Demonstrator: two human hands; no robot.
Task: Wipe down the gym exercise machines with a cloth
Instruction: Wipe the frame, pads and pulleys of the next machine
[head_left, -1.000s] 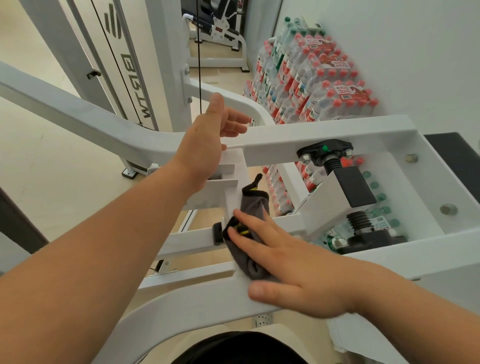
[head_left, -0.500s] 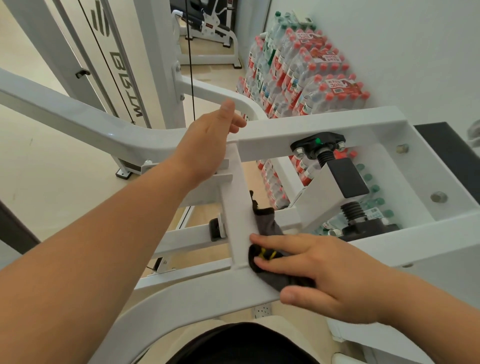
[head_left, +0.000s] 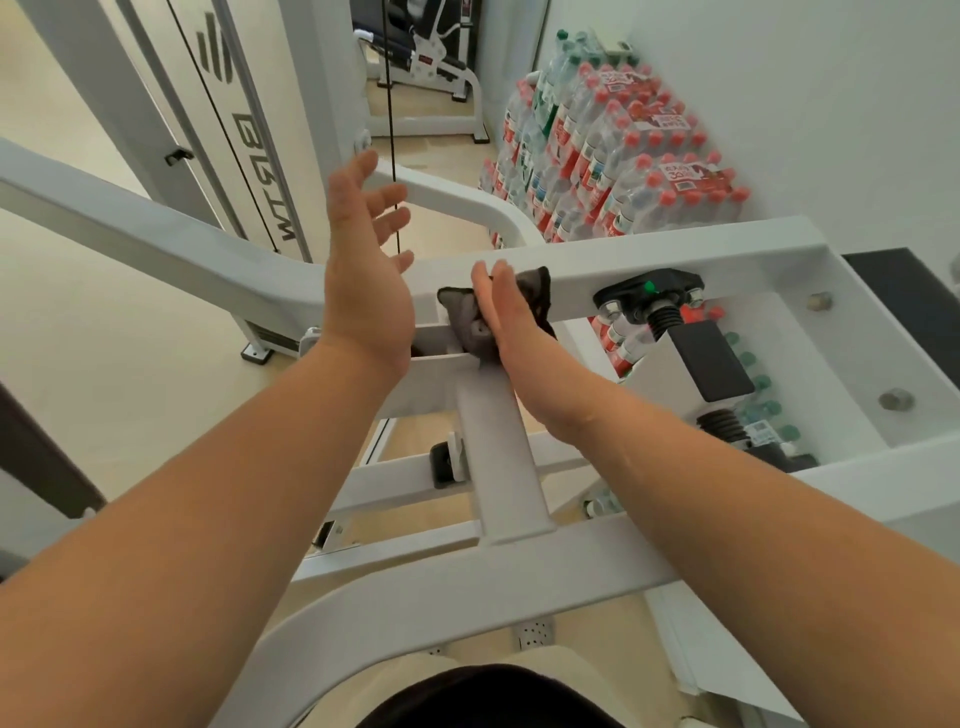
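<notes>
pressing the dark cloth (head_left: 460, 312) flat on the white crossbar (head_left: 727, 247) with the right hand (head_left: 506, 317), fingers straight and together (left hand (head_left: 363, 280) at its 9 o'clock, fingers spread, holding nothing), likely wiping next along the bar toward 3 o'clock.

I see shrink-wrapped packs of water bottles (head_left: 623, 171), mostly red-capped and some green-capped, stacked against a white wall (head_left: 805, 104) on the pale floor (head_left: 104, 338).
</notes>
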